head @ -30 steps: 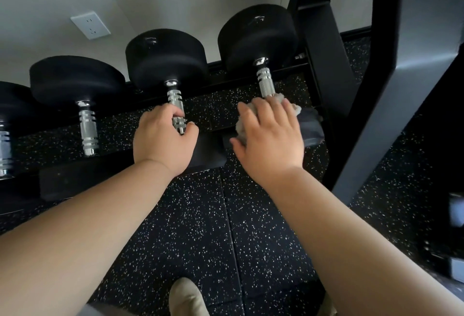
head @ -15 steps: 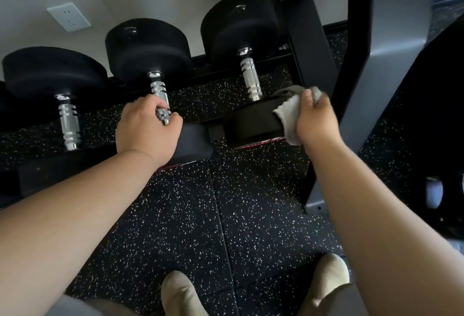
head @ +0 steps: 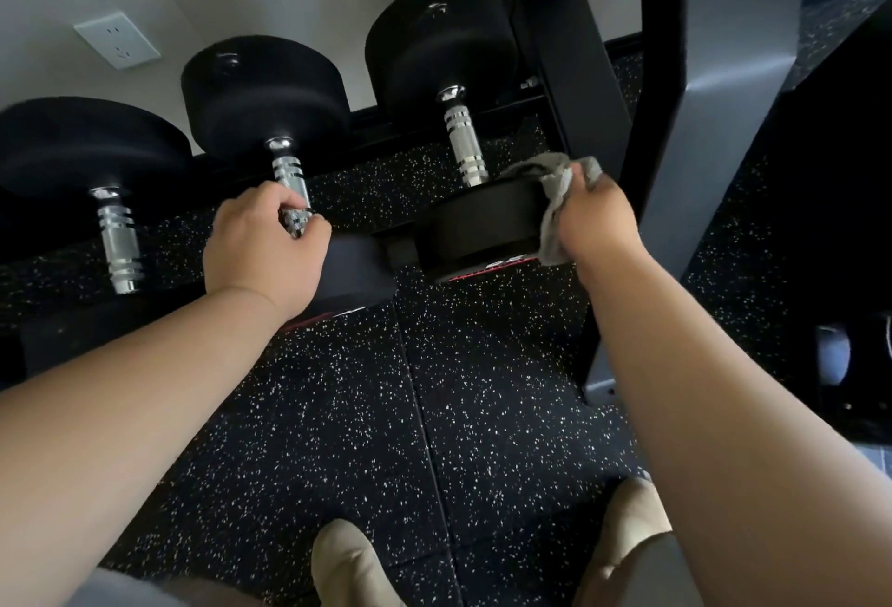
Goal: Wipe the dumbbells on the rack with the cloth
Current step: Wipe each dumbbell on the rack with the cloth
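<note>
1. Right hand (head: 596, 220) grips grey cloth (head: 555, 201) against near head of rightmost dumbbell (head: 475, 225), beside the rack upright (head: 714, 124).
2. Left hand (head: 260, 249) holds the chrome handle of the next dumbbell (head: 270, 90) along.

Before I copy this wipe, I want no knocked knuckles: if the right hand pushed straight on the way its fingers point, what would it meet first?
Probably the black rack upright behind the right hand, which grips the cloth on the rightmost dumbbell's near head; depth is unclear.
</note>
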`<state>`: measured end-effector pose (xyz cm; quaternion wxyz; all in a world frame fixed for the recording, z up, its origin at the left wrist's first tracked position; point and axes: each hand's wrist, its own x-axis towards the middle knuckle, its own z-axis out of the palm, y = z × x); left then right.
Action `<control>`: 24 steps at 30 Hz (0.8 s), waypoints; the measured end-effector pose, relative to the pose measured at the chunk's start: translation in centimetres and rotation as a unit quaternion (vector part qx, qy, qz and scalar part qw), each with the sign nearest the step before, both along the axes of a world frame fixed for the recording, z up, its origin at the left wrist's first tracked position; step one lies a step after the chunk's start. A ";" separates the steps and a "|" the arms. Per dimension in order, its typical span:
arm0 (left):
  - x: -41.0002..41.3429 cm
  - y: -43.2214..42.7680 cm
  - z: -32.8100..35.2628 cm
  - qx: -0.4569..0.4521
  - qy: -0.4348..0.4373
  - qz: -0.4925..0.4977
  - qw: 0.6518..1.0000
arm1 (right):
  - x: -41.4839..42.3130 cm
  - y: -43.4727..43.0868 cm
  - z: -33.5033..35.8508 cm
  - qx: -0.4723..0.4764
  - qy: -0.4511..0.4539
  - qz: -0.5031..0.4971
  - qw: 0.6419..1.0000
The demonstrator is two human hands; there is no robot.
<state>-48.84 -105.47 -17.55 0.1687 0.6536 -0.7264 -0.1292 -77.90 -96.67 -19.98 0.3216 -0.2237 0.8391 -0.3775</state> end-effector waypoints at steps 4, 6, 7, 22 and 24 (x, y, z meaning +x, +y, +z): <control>0.1 -0.1 -0.1 0.004 0.002 -0.001 1.000 | 2.0 -0.2 0.0 -0.063 0.019 -0.053 0.996; 0.1 0.0 -0.1 0.002 0.001 -0.002 1.000 | 4.6 0.3 0.8 -0.131 0.055 -0.054 0.988; 0.0 0.0 -0.1 0.002 -0.001 -0.002 1.000 | 6.1 0.8 1.2 -0.168 0.085 -0.043 0.981; 0.1 0.1 0.1 0.009 0.015 0.020 1.000 | 5.1 2.1 1.9 -0.141 0.126 0.075 0.979; 0.0 0.4 0.5 0.011 0.017 0.014 1.000 | 8.3 1.9 2.0 -0.186 0.240 0.194 0.933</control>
